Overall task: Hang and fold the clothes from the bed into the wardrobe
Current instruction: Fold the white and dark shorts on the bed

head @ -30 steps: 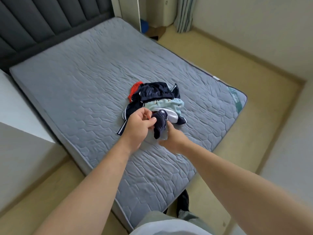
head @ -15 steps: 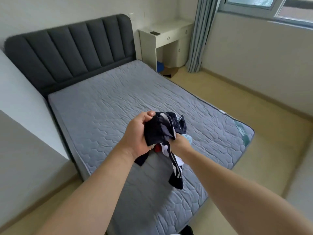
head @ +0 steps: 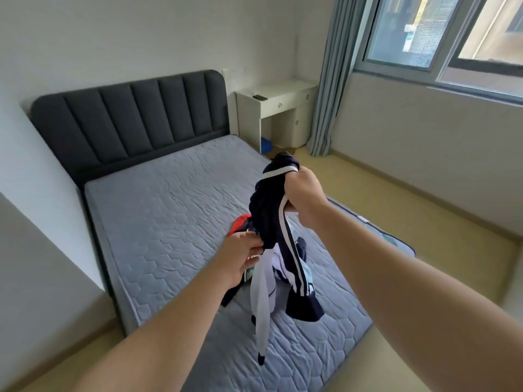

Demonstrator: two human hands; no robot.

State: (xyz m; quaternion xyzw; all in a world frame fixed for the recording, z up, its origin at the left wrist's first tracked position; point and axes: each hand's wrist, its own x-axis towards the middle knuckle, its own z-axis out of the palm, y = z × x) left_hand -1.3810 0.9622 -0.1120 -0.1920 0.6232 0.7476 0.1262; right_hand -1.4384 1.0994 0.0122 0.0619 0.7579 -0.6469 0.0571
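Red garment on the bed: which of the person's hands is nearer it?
Left. The left hand sits just beside the red garment; the right hand is held well above and to its right, gripping the navy jacket.

Soft daylight from window (edges bowed, perhaps blurred).
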